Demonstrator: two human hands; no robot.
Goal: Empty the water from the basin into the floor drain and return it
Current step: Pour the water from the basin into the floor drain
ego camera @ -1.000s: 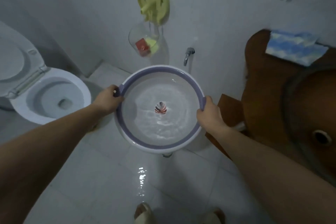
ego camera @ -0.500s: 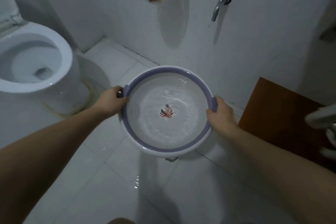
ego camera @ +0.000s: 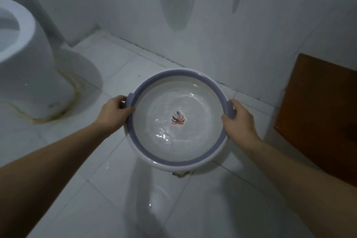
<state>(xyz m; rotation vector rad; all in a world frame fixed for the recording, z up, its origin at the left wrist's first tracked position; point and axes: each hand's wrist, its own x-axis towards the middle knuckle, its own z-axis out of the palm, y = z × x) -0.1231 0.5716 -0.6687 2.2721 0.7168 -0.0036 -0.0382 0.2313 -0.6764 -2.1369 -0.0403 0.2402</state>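
A round white basin (ego camera: 179, 162) with a purple rim holds rippling water over a small leaf print at its bottom. I hold it level above the white tiled floor. My left hand (ego camera: 116, 114) grips the purple handle on its left side, and my right hand (ego camera: 238, 121) grips the handle on its right. Just under the basin's near edge a bit of the floor drain (ego camera: 180, 174) peeks out; most of it is hidden by the basin.
A white toilet (ego camera: 27, 60) stands at the left with a stained base. A brown wooden panel (ego camera: 320, 114) leans at the right. The tiled wall (ego camera: 222, 35) rises just beyond the basin. Wet patches glint on the floor tiles (ego camera: 150, 205) near me.
The basin has come down closer to the floor and the view has tilted further downward; the tap and hanging bag on the wall have left the frame. Both hands keep their grip.
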